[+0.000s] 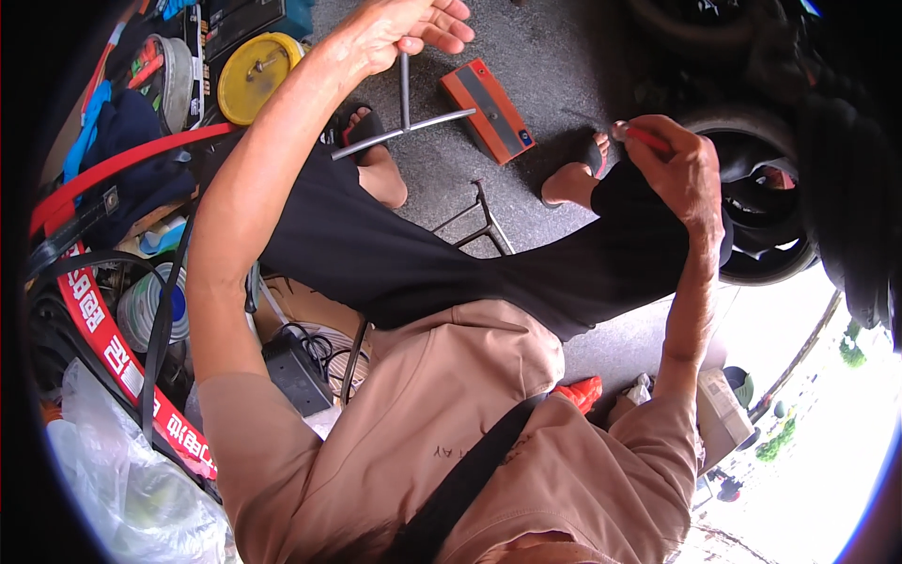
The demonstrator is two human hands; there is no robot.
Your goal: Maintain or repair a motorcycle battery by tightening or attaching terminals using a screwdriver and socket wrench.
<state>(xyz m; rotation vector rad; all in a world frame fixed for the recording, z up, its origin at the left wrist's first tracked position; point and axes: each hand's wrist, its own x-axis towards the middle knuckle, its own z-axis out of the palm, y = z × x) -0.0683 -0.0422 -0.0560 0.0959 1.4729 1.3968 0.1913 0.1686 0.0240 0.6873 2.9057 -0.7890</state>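
My left hand [427, 28] is at the top of the view, its fingers stretched out and apart, with nothing visible in it. Just below its wrist side, a T-shaped grey metal bar [406, 99] rises from the floor; its upper end is hidden behind the hand. My right hand [678, 160] is closed around the red handle of a screwdriver [648, 139], above my right knee. The thin dark shaft seems to point left, toward my foot, and is hard to make out. An orange-red box [489, 111] with a grey stripe lies on the floor between both hands.
Stacked black tyres [761, 188] stand beside my right knee. On the left are a yellow round lid [260, 77], a red strap [132, 174], a white tub [150, 305] and a clear plastic bag [132, 470]. A small metal frame [484, 221] stands between my legs.
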